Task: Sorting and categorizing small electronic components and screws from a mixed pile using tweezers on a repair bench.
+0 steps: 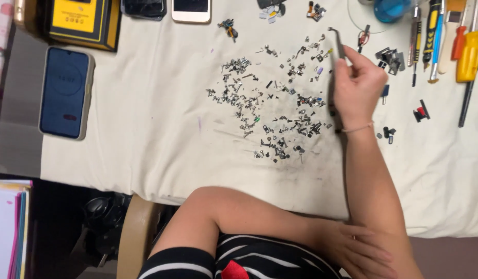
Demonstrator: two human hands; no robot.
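Observation:
My right hand (pixel 357 87) is raised over the right side of a white cloth (pixel 146 129) and grips thin metal tweezers (pixel 337 42), tips pointing away from me. Just left of it lies a wide scatter of several tiny screws and small metal parts (pixel 270 103). My left hand (pixel 355 248) rests low against my right forearm near my striped top, fingers spread, holding nothing.
A dark smartphone (pixel 64 93) lies at the cloth's left edge, a yellow-and-black box (pixel 84 20) behind it, and two more phones (pixel 191 9) at the top. Screwdrivers and hand tools (pixel 445 36) line the top right. Small black and red parts (pixel 421 111) lie right of my hand.

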